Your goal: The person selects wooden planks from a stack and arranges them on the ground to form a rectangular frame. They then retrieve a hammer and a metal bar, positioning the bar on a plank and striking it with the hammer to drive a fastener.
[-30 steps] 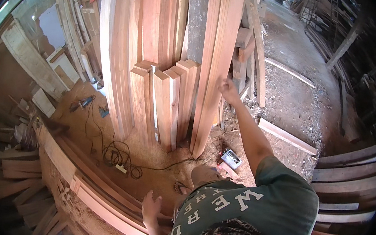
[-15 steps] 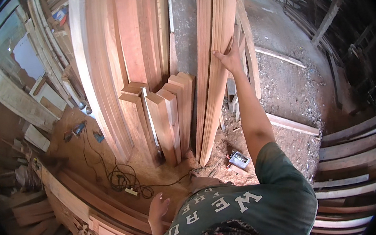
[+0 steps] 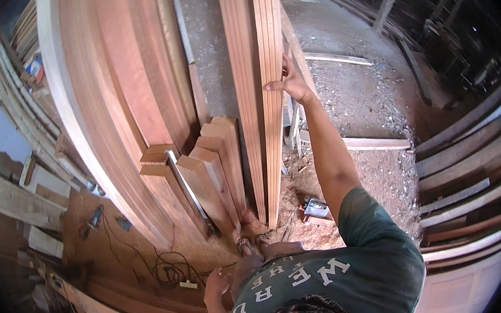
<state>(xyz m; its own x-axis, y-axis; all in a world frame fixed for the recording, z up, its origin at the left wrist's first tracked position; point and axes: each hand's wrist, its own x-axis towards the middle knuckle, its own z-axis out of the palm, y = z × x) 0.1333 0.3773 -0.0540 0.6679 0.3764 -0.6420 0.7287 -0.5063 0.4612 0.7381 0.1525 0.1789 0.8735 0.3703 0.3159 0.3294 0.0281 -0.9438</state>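
Up at twelve o'clock from where the person stands, a tall grooved plank leans nearly upright against the concrete wall, its long axis running from the dusty floor straight up past the top of the view. The right hand is raised to it, arm stretched out full, with the thumb across the plank's face and the other fingers wrapped round its edge at three o'clock, so the hand grips the plank well above its foot. A twin plank stands touching it on the nine o'clock side, and a cluster of shorter boards leans further that way. The left hand hangs low at the person's side, near seven o'clock, fingers loosely curled and holding nothing, well apart from the planks. So the right hand is by far the nearer. A small power tool lies on the floor by the plank's foot.
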